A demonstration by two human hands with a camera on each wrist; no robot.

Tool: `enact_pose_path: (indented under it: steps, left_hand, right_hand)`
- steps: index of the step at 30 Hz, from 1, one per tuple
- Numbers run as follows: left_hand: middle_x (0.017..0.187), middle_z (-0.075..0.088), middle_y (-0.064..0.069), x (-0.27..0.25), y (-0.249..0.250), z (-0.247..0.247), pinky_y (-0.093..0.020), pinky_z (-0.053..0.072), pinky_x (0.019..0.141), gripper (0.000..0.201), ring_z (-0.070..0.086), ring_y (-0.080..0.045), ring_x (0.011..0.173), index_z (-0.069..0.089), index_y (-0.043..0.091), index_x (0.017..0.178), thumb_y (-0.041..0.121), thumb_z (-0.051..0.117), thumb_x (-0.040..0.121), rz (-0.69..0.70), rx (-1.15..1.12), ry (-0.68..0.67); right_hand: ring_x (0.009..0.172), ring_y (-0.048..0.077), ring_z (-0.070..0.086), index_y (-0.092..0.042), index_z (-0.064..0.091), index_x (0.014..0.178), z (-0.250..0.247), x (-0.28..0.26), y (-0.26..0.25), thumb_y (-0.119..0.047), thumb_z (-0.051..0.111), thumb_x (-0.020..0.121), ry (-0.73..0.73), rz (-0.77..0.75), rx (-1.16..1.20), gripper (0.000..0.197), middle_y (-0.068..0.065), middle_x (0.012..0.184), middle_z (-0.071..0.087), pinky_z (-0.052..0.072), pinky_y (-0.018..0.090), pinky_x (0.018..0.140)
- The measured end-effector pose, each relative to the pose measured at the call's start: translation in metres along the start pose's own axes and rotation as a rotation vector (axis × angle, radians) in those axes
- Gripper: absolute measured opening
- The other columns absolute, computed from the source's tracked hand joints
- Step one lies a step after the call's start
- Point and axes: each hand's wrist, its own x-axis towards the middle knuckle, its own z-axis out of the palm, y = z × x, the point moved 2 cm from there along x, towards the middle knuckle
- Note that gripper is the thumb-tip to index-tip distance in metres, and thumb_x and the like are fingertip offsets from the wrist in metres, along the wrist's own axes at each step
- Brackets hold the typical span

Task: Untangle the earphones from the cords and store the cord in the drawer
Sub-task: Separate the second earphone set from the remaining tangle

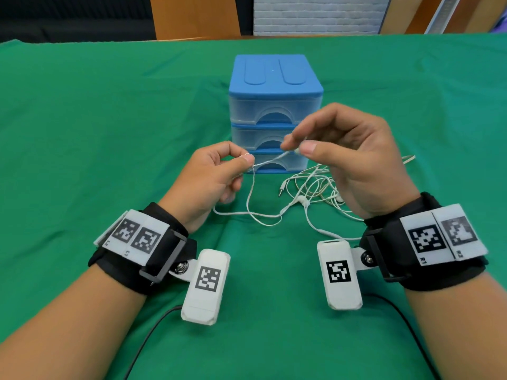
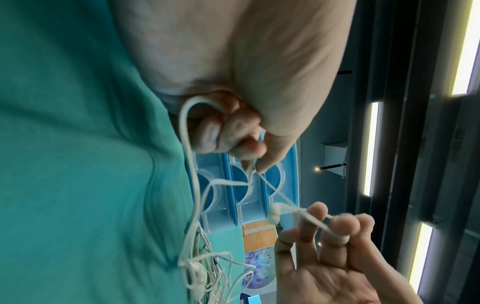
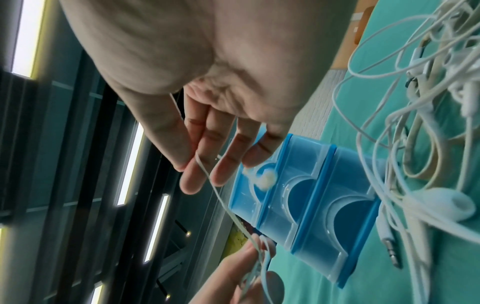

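So the whole thing hinges on that short taut bit of white wire stretched between the two hands, running roughly left-to-right and tilting up toward the right side. The left hand has its thumb and forefinger pinched on the lower end, other fingers curled in, and from that pinch the wire drops down in a loose loop onto the bench. The right hand is pinching the higher end between thumb and fingertips; the left wrist view shows an earbud dangling just past those fingers, so I'd guess that's the earphone end being worked free. The rest of the tangle sits on the green cloth under and just in front of the right hand, with a jack plug poking out on its left edge, so the right hand is clearly the nearer one to the mess. The blue drawer unit is straight ahead behind both hands, all three drawers look shut. My read: still mid-untangle, nothing stored yet. Next pull probably wants to go along that wire's line, hands moving apart, and the risk is dragging the pile and tightening a knot rather than loosening it.
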Motion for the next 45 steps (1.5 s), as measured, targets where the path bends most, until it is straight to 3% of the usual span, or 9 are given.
enact_pose_path:
  steps: [8, 12, 15, 21, 26, 28, 35, 40, 45]
  left_hand:
    - [0.074, 0.070, -0.016, -0.005, 0.008, 0.005, -0.019, 0.026, 0.039, 0.009, 0.027, -0.008, 0.032, 0.058, 0.011, 0.092, 0.016, 0.059, 0.099, 0.019, -0.061, -0.075]
    - [0.071, 0.071, -0.002, -0.005, 0.008, 0.003, -0.019, 0.031, 0.042, 0.009, 0.032, -0.008, 0.035, 0.057, 0.014, 0.090, 0.015, 0.057, 0.099, 0.028, -0.113, -0.051]
    - [0.072, 0.070, 0.004, -0.005, 0.009, 0.004, -0.019, 0.031, 0.043, 0.008, 0.034, -0.007, 0.036, 0.058, 0.013, 0.091, 0.015, 0.056, 0.099, 0.035, -0.145, -0.066]
    - [0.080, 0.067, 0.002, -0.007, 0.012, 0.004, -0.020, 0.031, 0.044, 0.010, 0.035, -0.006, 0.035, 0.059, 0.013, 0.095, 0.016, 0.051, 0.099, 0.047, -0.249, -0.138]
    - [0.082, 0.064, 0.001, -0.008, 0.015, 0.005, -0.019, 0.033, 0.041, 0.008, 0.036, -0.006, 0.034, 0.059, 0.012, 0.097, 0.016, 0.052, 0.096, 0.073, -0.283, -0.161]
    - [0.084, 0.063, 0.001, -0.008, 0.015, 0.004, -0.020, 0.029, 0.042, 0.010, 0.037, -0.007, 0.034, 0.060, 0.013, 0.099, 0.014, 0.050, 0.098, 0.090, -0.258, -0.151]
    - [0.082, 0.071, 0.008, -0.009, 0.018, 0.006, -0.022, 0.029, 0.044, 0.011, 0.038, -0.009, 0.036, 0.056, 0.014, 0.100, 0.008, 0.047, 0.101, 0.126, -0.156, -0.107]
    - [0.101, 0.077, -0.004, -0.009, 0.019, 0.008, -0.018, 0.037, 0.043, 0.011, 0.043, -0.017, 0.041, 0.055, 0.014, 0.098, 0.006, 0.048, 0.101, 0.153, -0.132, -0.125]
    - [0.099, 0.077, -0.007, -0.009, 0.015, 0.010, -0.020, 0.045, 0.053, 0.011, 0.060, -0.016, 0.057, 0.056, 0.014, 0.100, 0.007, 0.063, 0.094, 0.177, -0.083, -0.161]
  right_hand:
    - [0.076, 0.039, 0.069, -0.003, 0.056, 0.096, 0.009, -0.001, -0.002, 0.004, 0.049, 0.086, -0.101, 0.137, 0.124, 0.014, 0.010, 0.050, 0.052, 0.052, 0.044, 0.086]
    - [0.074, 0.038, 0.069, -0.003, 0.055, 0.094, 0.013, -0.003, -0.005, 0.006, 0.048, 0.086, -0.169, 0.151, 0.124, 0.014, 0.015, 0.050, 0.049, 0.052, 0.032, 0.081]
    - [0.071, 0.034, 0.069, -0.001, 0.053, 0.095, 0.016, -0.004, -0.003, 0.007, 0.048, 0.086, -0.242, 0.170, 0.103, 0.013, 0.013, 0.053, 0.050, 0.055, 0.047, 0.087]
    - [0.088, 0.064, 0.058, 0.001, 0.052, 0.099, 0.024, -0.008, 0.004, 0.011, 0.045, 0.087, -0.392, 0.245, 0.074, 0.017, 0.036, 0.066, 0.059, 0.051, 0.024, 0.090]
    - [0.097, 0.038, 0.072, -0.004, 0.053, 0.104, 0.025, -0.009, 0.009, 0.008, 0.048, 0.091, -0.386, 0.331, -0.037, 0.018, 0.033, 0.090, 0.070, 0.051, 0.039, 0.101]
    - [0.086, 0.024, 0.073, -0.002, 0.053, 0.108, 0.024, -0.009, 0.008, 0.011, 0.050, 0.095, -0.360, 0.367, -0.067, 0.019, 0.029, 0.090, 0.072, 0.052, 0.038, 0.088]
    - [0.069, 0.029, 0.073, -0.003, 0.062, 0.094, 0.017, -0.008, 0.005, 0.007, 0.073, 0.082, -0.114, 0.353, -0.231, 0.019, 0.008, 0.086, 0.074, 0.055, 0.031, 0.048]
    - [0.082, 0.007, 0.065, -0.014, 0.069, 0.096, 0.007, -0.001, 0.008, -0.009, 0.082, 0.078, 0.024, 0.157, -0.421, 0.023, -0.009, 0.093, 0.069, 0.050, 0.018, 0.072]
    - [0.098, 0.010, 0.070, -0.017, 0.066, 0.114, 0.012, -0.004, 0.014, -0.014, 0.078, 0.083, -0.079, 0.231, -0.349, 0.033, 0.000, 0.100, 0.074, 0.057, 0.048, 0.090]
